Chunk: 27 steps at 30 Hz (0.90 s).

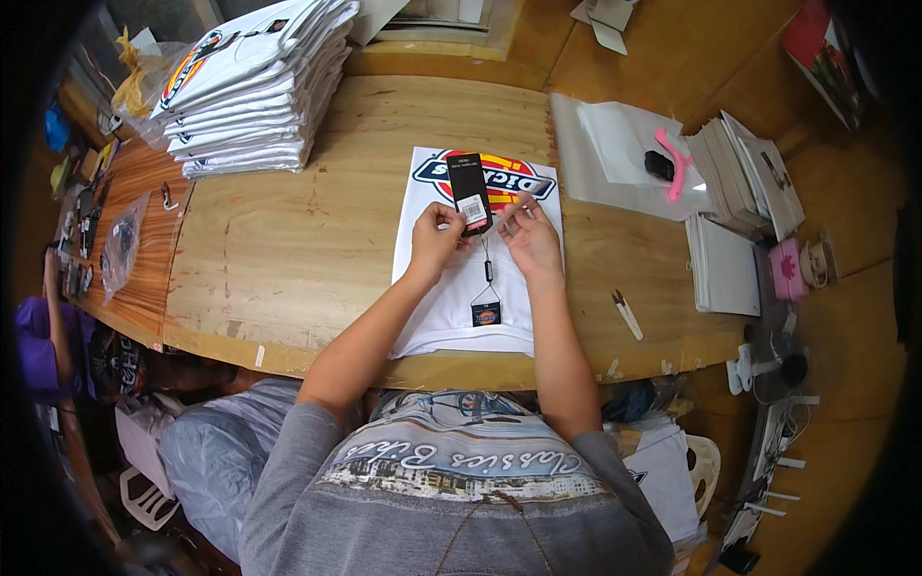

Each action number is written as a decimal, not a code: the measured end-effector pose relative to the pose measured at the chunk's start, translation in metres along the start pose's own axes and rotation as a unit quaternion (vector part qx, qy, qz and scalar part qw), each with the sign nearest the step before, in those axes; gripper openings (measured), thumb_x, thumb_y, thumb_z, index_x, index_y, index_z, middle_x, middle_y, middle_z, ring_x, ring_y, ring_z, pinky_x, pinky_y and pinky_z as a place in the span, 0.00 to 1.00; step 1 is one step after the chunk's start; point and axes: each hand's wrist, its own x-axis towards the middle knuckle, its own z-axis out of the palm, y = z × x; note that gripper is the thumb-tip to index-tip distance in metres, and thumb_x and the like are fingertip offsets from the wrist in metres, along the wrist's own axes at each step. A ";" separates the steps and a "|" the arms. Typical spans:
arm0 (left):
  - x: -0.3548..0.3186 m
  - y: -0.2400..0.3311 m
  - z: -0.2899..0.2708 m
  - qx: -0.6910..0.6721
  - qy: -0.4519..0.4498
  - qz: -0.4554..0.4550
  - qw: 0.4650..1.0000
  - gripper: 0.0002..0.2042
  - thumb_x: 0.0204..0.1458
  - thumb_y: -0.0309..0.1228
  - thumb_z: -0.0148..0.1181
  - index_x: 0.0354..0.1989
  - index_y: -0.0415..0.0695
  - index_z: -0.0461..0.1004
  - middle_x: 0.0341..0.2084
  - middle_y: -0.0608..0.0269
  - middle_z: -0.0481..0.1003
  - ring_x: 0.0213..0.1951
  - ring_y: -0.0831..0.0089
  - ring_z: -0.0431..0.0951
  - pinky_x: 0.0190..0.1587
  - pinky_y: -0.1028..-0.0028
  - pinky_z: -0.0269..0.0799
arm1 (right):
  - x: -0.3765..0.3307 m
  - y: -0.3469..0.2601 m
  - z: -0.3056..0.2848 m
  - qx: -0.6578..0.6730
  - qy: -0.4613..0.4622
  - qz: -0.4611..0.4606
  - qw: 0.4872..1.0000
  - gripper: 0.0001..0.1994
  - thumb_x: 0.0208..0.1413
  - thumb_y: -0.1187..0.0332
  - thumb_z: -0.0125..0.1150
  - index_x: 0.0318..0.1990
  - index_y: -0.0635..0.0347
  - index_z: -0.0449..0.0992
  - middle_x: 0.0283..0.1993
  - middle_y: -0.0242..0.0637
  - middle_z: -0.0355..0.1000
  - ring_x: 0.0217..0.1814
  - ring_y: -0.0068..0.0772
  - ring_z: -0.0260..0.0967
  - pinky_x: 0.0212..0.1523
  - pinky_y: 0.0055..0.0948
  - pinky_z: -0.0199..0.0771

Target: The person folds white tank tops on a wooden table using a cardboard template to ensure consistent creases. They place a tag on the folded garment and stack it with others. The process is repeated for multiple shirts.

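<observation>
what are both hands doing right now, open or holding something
Left hand: closed, pinching the black hang tag near its lower end.
Right hand: closed on what looks like a thin pale strip.

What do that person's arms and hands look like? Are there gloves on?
No gloves: the left hand and right hand are bare. No watch shows on either wrist. The forearms are bare too, and short, plain grey sleeves cover the upper arms.

Logo lettering (527, 184) on folded white shirt (514, 293); coded sticker (472, 208) on black tag (467, 177); script (423, 450) on grey T-shirt (423, 523).
</observation>
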 end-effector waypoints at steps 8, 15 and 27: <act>0.000 -0.001 -0.001 -0.125 -0.043 -0.108 0.985 0.08 0.51 0.30 0.48 0.32 0.38 0.62 0.23 0.60 0.70 0.23 0.75 0.74 0.23 0.82 0.71 | 0.010 -0.001 -0.014 0.134 -0.100 0.058 0.984 0.15 0.53 0.66 0.46 0.49 0.50 0.60 0.29 0.35 0.61 0.31 0.28 0.59 0.34 0.29 0.61; 0.011 -0.016 0.003 -0.009 -0.059 -0.025 0.998 0.07 0.51 0.31 0.49 0.32 0.40 0.63 0.24 0.59 0.70 0.23 0.75 0.74 0.24 0.80 0.71 | 0.029 -0.007 0.006 0.052 -0.125 0.078 0.988 0.17 0.56 0.66 0.39 0.51 0.64 0.58 0.45 0.43 0.63 0.47 0.36 0.62 0.48 0.35 0.63; 0.018 -0.018 0.011 -0.045 -0.035 -0.012 0.998 0.10 0.45 0.25 0.55 0.35 0.37 0.62 0.26 0.59 0.69 0.26 0.74 0.73 0.24 0.79 0.70 | 0.045 -0.011 0.016 -0.257 -0.145 0.090 0.951 0.19 0.46 0.79 0.53 0.48 0.64 0.60 0.42 0.38 0.65 0.42 0.28 0.65 0.41 0.27 0.70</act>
